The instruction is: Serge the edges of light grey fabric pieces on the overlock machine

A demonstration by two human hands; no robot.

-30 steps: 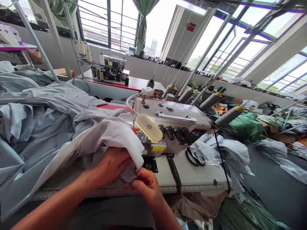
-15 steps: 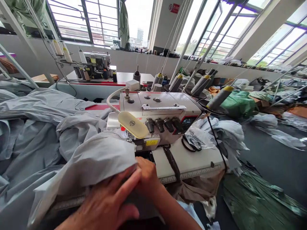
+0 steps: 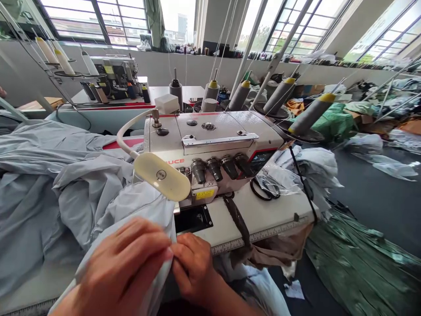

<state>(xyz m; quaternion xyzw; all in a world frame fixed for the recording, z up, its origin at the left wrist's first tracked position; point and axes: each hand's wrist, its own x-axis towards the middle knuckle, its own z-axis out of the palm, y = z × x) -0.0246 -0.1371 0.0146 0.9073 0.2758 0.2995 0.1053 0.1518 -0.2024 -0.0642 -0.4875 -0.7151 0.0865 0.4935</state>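
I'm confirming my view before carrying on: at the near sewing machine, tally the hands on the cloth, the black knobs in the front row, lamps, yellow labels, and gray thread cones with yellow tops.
Left hand and right hand: 2
Black knobs: 4
Lamp: 1
Yellow label: 1
Gray thread cones with yellow tops: 4
Total: 12

Sewing machine [image 3: 213,131]: mounted on the front worktop [image 3: 226,237]. Fabric [image 3: 75,206]: heaped at the machine's left. Plastic wrap [image 3: 284,179]: laid at its right. Thread cones [image 3: 240,95]: ranked behind. Second machine [image 3: 115,74]: stationed behind, leftward, on the rear worktop [image 3: 192,93].
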